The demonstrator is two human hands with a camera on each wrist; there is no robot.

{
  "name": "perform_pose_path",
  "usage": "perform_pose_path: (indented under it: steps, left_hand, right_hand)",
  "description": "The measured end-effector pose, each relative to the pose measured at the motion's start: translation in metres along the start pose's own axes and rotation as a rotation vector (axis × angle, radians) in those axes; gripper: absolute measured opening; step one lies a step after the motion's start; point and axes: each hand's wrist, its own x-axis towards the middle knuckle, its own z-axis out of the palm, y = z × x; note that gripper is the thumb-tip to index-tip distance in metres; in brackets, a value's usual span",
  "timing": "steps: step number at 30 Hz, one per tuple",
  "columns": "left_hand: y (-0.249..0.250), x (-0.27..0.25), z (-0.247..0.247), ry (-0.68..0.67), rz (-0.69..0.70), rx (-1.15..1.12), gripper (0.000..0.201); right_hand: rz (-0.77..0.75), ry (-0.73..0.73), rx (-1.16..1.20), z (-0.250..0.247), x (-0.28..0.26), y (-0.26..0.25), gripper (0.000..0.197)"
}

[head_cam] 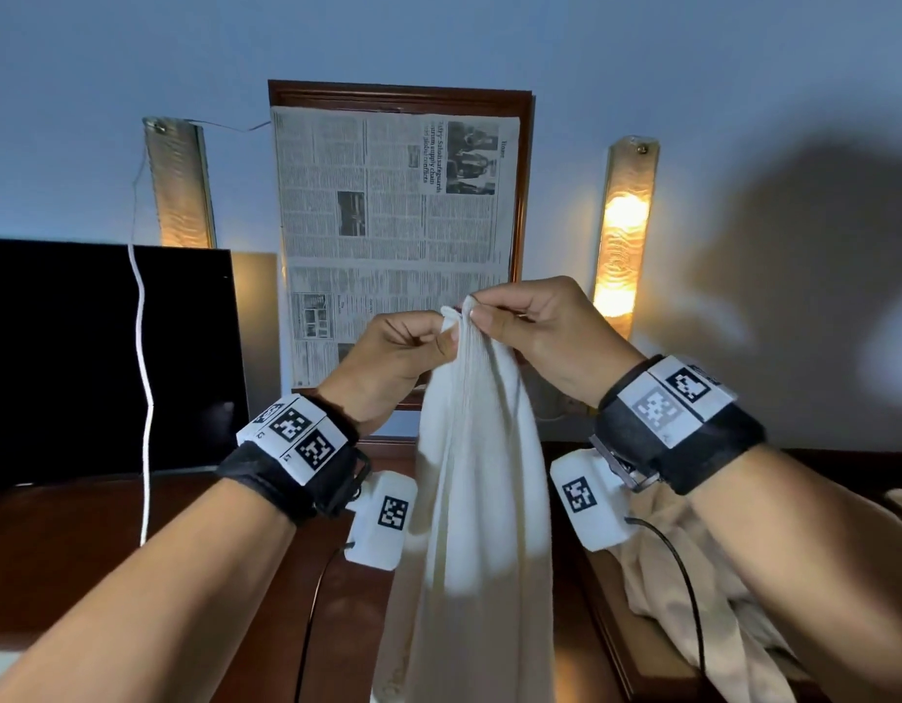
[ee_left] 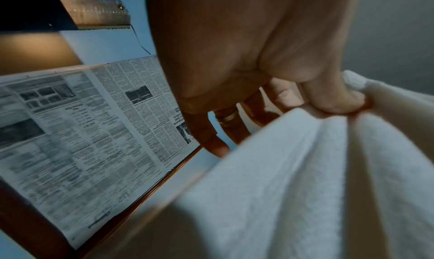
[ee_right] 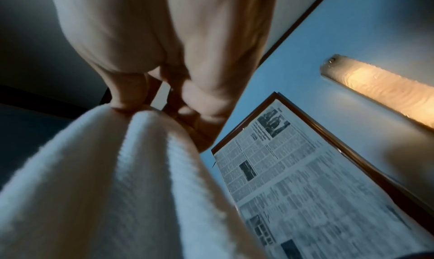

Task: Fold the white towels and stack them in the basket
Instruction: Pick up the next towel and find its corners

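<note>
Left hand (head_cam: 388,367) and right hand (head_cam: 535,332) pinch together the top of a white terry towel (head_cam: 479,499); its length hangs straight below both.

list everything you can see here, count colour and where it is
white terry towel: 1, white, hanging from both hands over the desk, top edge bunched together
beige crumpled cloth: 1, beige, heaped on the desk at the right
dark wooden desk: 1, reddish brown, under the hands
black flat screen: 1, black, standing on the desk at the left
white cord: 1, white, hanging down in front of the screen
newspaper sheet: 1, black on white, covering a brown wooden frame on the wall
wall lamps: 2, amber glass strips, left and right of the frame
left hand: pinches the towel's top edge
right hand: pinches the same edge, next to the left
</note>
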Motion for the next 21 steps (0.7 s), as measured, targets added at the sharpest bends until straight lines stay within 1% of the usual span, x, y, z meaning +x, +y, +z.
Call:
perform_pose_path:
  steps: [2, 4, 5, 6, 8, 9, 12, 13, 15, 17, 18, 19, 21]
  left_hand:
    - [-0.001, -0.002, 0.002, -0.009, -0.015, -0.008, 0.022]
    - [-0.006, -0.004, 0.003, 0.022, -0.027, 0.005, 0.031]
    - [-0.01, -0.006, 0.003, 0.044, -0.031, 0.016, 0.03]
    - [-0.015, -0.008, 0.002, 0.067, -0.04, 0.023, 0.027]
    - [-0.024, -0.014, 0.001, 0.106, -0.077, 0.032, 0.022]
    - [-0.028, -0.017, 0.001, 0.119, -0.101, 0.04, 0.024]
    - [-0.039, -0.03, 0.007, 0.113, -0.187, 0.052, 0.026]
    - [-0.041, -0.034, 0.012, 0.12, -0.234, 0.026, 0.024]
    - [-0.045, -0.041, 0.021, 0.136, -0.372, -0.088, 0.023]
    - [-0.05, -0.044, 0.024, 0.12, -0.462, -0.138, 0.032]
    - [-0.052, -0.044, 0.024, 0.095, -0.472, -0.119, 0.039]
    - [-0.053, -0.043, 0.023, 0.062, -0.444, -0.044, 0.041]
    - [-0.055, -0.039, 0.022, -0.005, -0.345, 0.193, 0.029]
  right_hand:
    - [0.045, -0.054, 0.1, 0.005, -0.001, 0.003, 0.021]
    - [0.102, -0.13, 0.186, 0.01, -0.003, 0.01, 0.03]
    - [0.122, -0.149, 0.192, 0.013, -0.005, 0.015, 0.032]
    - [0.143, -0.148, 0.186, 0.015, -0.007, 0.021, 0.028]
    - [0.193, -0.105, 0.196, 0.019, -0.014, 0.029, 0.012]
    - [0.215, -0.071, 0.184, 0.021, -0.017, 0.034, 0.008]
    - [0.268, -0.002, 0.035, 0.024, -0.026, 0.048, 0.008]
    - [0.282, -0.007, -0.011, 0.025, -0.028, 0.051, 0.007]
    - [0.306, -0.028, -0.111, 0.026, -0.032, 0.058, 0.006]
    - [0.311, -0.039, -0.19, 0.026, -0.035, 0.063, 0.008]
    - [0.297, -0.042, -0.213, 0.026, -0.036, 0.065, 0.008]
    - [0.285, -0.044, -0.224, 0.026, -0.037, 0.068, 0.007]
    - [0.284, -0.042, -0.241, 0.026, -0.037, 0.073, 0.007]
